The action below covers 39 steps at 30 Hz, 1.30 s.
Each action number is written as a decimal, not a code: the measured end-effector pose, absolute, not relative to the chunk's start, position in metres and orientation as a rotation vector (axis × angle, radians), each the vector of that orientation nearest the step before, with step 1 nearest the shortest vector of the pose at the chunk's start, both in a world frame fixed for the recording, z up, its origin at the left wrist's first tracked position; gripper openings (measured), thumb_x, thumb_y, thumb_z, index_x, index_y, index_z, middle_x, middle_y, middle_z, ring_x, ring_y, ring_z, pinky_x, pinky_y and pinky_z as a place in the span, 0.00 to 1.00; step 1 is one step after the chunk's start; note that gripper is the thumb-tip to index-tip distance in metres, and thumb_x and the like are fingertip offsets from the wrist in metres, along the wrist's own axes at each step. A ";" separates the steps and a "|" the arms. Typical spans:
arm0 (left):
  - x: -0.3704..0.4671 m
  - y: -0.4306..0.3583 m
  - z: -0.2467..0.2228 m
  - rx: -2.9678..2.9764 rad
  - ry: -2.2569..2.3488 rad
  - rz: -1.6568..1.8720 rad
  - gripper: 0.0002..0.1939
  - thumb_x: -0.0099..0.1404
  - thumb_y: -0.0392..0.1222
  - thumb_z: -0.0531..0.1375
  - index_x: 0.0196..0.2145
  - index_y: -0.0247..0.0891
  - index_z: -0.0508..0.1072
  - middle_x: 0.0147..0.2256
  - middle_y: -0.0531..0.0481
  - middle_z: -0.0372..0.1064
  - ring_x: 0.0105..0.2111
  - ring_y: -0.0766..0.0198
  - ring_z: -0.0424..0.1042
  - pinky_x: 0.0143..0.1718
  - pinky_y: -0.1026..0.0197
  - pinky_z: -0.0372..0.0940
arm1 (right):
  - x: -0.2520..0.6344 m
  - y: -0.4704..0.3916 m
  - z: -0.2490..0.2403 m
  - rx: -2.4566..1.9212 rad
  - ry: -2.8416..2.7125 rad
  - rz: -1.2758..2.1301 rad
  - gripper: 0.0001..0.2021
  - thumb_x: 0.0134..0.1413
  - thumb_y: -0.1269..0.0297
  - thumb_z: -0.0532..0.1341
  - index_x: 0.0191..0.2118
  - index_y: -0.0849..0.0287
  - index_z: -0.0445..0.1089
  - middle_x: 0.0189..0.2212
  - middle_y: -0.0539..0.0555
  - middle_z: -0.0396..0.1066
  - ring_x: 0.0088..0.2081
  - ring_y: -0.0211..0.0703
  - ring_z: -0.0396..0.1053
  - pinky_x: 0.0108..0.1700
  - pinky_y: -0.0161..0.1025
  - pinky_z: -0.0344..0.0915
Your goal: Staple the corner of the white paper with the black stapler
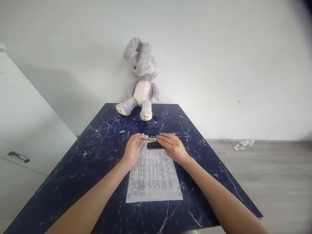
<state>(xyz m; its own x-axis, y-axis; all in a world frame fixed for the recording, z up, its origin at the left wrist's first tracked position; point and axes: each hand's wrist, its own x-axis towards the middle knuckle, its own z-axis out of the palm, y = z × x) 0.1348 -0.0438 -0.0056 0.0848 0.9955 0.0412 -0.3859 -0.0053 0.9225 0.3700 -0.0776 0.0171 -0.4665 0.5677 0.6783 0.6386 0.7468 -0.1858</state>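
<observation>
A black stapler [156, 145] lies over the upper part of a printed sheet of paper [156, 175], its metal inner part showing as if opened up. My right hand [174, 146] is closed on the stapler's right end. At its left, my left hand [133, 148] has its fingers pinched at the tip of the silvery metal part, above the paper's top left corner. A small grey strip, perhaps staples [122, 131], rests on the dark blue marbled table [102, 159], beyond my left hand.
A grey plush rabbit [142, 87] sits at the table's far edge against the wall. To the left stands a white cabinet [26, 130] with a dark handle. A clear plastic bottle [244, 145] lies on the floor at the right.
</observation>
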 end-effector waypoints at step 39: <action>0.104 -0.022 -0.010 2.113 1.375 1.279 0.13 0.67 0.36 0.58 0.45 0.42 0.80 0.51 0.41 0.74 0.54 0.46 0.70 0.61 0.44 0.61 | 0.378 -0.071 0.012 -1.460 -1.438 0.318 0.15 0.51 0.58 0.68 0.44 0.58 0.79 0.34 0.56 0.79 0.33 0.52 0.73 0.35 0.44 0.68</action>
